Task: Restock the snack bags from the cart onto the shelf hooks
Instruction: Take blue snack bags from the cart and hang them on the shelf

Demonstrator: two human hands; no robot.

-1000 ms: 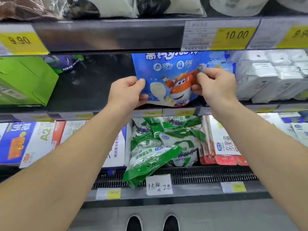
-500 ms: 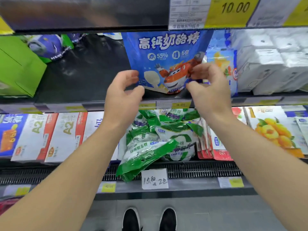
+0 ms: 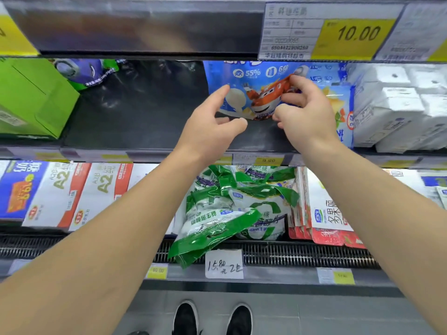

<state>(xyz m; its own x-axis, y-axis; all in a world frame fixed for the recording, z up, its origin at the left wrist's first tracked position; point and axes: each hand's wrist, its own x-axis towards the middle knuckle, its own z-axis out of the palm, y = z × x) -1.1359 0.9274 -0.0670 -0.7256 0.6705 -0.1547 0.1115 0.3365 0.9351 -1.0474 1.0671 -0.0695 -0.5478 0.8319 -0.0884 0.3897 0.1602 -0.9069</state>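
Up at the shelf, both hands (image 3: 212, 131) (image 3: 307, 114) reach the blue bag (image 3: 251, 78).

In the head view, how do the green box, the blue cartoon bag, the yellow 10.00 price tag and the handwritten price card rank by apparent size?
Largest to smallest:
1. blue cartoon bag, partly hidden by the hands
2. green box, cut off at the left edge, so these two are unsure
3. yellow 10.00 price tag
4. handwritten price card

I see the snack bag (image 3: 251, 93) standing on the shelf (image 3: 145, 131): carton (image 3: 31, 97) far left, packs (image 3: 399, 107) right, pouches (image 3: 232, 209) below.
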